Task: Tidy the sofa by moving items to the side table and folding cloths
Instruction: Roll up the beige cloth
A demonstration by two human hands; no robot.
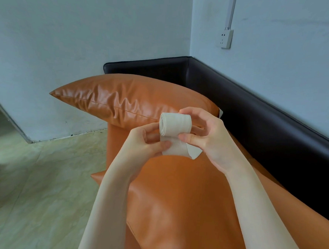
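I judge the cloth work nearly done: the cream woven cloth strip [174,125] is mostly wound into a tight roll, a short tail hanging loose. My left hand [149,140] pinches that tail; my right hand [207,134] grips the roll's end, above the glossy orange leather sofa seat [184,193]. A wrinkled orange leather cushion [126,99] lies beyond. No side table shows.

Two bare forearms come up from the bottom edge, with no sleeves in sight. The left hand [149,142] and right hand [207,138] wear no rings, watch, gloves or bracelets.
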